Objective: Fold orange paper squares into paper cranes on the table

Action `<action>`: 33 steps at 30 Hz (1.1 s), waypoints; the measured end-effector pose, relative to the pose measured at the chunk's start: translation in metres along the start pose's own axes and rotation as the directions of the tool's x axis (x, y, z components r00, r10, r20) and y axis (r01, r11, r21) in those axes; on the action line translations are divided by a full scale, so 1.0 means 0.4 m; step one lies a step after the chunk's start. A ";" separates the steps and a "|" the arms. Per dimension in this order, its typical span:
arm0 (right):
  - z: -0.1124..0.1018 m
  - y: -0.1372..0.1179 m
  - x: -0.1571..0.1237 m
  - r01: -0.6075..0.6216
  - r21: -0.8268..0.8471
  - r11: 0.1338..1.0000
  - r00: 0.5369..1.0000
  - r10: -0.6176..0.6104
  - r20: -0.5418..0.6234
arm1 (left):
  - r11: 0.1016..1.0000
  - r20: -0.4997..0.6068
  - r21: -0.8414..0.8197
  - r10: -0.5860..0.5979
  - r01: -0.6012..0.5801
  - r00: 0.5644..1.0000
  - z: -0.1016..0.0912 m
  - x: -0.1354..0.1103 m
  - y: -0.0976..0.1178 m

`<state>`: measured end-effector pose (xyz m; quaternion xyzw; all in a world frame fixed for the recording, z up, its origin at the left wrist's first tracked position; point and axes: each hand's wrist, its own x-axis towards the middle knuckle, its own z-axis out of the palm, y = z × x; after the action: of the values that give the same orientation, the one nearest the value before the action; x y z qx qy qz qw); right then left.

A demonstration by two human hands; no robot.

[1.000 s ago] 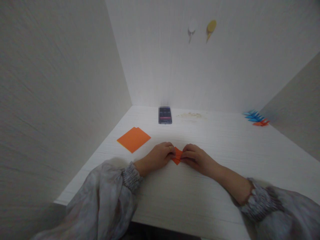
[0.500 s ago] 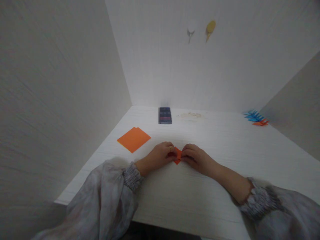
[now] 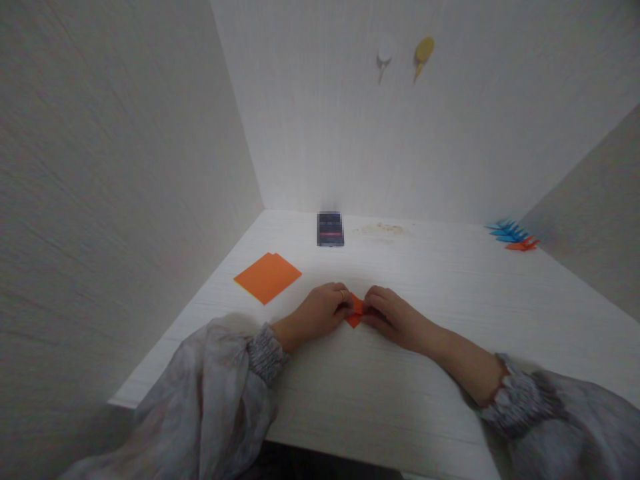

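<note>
Between my hands, on the white table (image 3: 330, 393), is a small folded piece of orange paper (image 3: 355, 321). My left hand (image 3: 327, 307), with a ring on one finger, grips its left side with bent fingers. From the right, my right hand (image 3: 390, 312) pinches the opposite side between thumb and fingers. Both hands cover the paper's sides, so only its middle and a pointed lower corner show. A few flat orange sheets (image 3: 267, 278) lie stacked to the left of my left hand.
Near the back wall lies a dark, blurred-out rectangular device (image 3: 331, 230). Several blue folded paper figures (image 3: 507, 231) and an orange one (image 3: 523, 245) stand at the far right. A white hook (image 3: 385, 52) and a yellow hook (image 3: 425, 51) are on the wall. Side panels flank the table.
My fingers have shifted very slightly on the folded orange paper, both hands staying in place around it. The whole view has tilted a little.
</note>
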<state>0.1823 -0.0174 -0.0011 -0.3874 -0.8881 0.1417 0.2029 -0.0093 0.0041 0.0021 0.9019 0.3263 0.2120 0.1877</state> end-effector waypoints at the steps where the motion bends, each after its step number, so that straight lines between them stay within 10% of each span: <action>1: -0.002 0.002 -0.001 0.014 0.022 1.000 1.000 -0.015 0.012 | 1.000 0.000 0.002 -0.001 0.001 1.000 0.000 -0.001 0.001; 33: 0.000 0.001 0.009 -0.050 0.064 0.997 0.998 0.052 -0.026 | 1.000 0.013 0.000 0.021 -0.021 1.000 0.001 -0.003 0.003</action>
<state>0.1802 -0.0144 -0.0002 -0.4052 -0.8701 0.1695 0.2237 -0.0091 0.0024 0.0019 0.9066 0.3156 0.2079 0.1877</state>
